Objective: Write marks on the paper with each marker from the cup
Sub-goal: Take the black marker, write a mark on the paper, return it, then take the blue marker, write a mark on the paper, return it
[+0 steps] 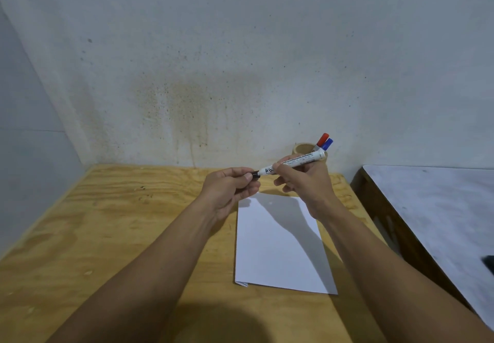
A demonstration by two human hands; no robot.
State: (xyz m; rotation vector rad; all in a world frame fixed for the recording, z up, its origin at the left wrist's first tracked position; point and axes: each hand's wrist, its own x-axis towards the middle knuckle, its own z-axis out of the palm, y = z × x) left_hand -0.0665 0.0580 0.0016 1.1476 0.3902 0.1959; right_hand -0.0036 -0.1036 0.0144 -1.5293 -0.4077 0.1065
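Observation:
My right hand (302, 179) holds the white barrel of a black marker (294, 162) level above the table. At the marker's left end, my left hand (232, 187) pinches its black cap (255, 174). Below both hands a blank white sheet of paper (278, 246) lies flat on the wooden table (120, 222). Against the wall behind my right hand stands a tan cup (302, 148), partly hidden by that hand. A red-capped marker (322, 138) and a blue-capped marker (327, 144) stick out of it.
A stained grey wall rises right behind the table, with a second wall close on the left. To the right, across a narrow gap, is a lower grey surface (441, 209) with a dark object (488, 262) at the frame's edge.

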